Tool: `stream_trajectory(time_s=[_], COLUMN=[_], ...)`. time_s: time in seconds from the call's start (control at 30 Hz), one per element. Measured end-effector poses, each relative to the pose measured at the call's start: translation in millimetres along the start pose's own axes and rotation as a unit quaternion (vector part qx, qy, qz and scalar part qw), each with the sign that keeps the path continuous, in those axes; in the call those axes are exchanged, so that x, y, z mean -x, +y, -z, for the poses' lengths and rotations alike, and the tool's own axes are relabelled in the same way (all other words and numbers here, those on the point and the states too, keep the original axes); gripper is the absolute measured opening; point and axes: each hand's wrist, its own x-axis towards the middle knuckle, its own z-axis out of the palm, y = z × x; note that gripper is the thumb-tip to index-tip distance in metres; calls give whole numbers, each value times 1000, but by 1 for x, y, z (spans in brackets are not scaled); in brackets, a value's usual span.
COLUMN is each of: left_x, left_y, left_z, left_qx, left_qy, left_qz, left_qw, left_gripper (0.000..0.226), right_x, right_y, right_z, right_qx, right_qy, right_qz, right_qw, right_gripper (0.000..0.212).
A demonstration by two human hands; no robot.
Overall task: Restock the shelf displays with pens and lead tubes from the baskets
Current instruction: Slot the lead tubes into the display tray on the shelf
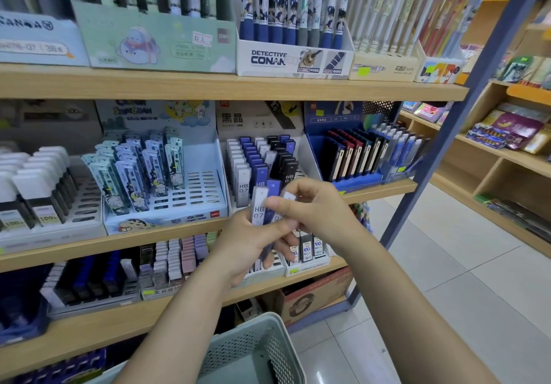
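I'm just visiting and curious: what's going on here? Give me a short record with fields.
place: stationery shop shelf
left hand: grips a few lead tubes marked HB 0.7
right hand: pinches one tube from that bunch
nearest display: tray of matching lead tubes on the middle shelf, right behind the hands
basket: grey, perforated, below the arms; contents not visible
step: likely sorting tubes before slotting them in
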Motion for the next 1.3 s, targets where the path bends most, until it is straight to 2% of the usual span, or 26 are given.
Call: stream_trajectory(time_s=[0.13,0.23,0.33,0.4,0.63,0.87,1.0,1.3], left_x=[0,0,-1,-2,0,0,0,-2], left_y=[2,2,-1,0,2,2,3,3], left_z=[1,4,9,13,17,19,18,13], left_qx=[29,22,11,0,-1,15,17,15], left_qy=[8,29,57,61,80,92,87,83], left_qz=[-11,9,23,18,9,7,7,11], left_qw=[999,999,998,998,997,996,996,996], left_gripper=[17,33,27,24,22,23,20,21], right_x=[1,-3,-9,-16,-43,-69,-77,-83], right_y=[5,7,2,-1,-9,2,8,3], right_z=[7,18,32,36,24,17,17,19], right_qx=[-68,-92,-58,-9,-1,154,203,204], right_qy=[22,91,163,177,133,142,138,108], right_qz=[-9,4,37,60,78,114,129,105], right_qw=[997,992,984,982,988,971,961,967], right_gripper=[12,10,7,10,13,13,17,13])
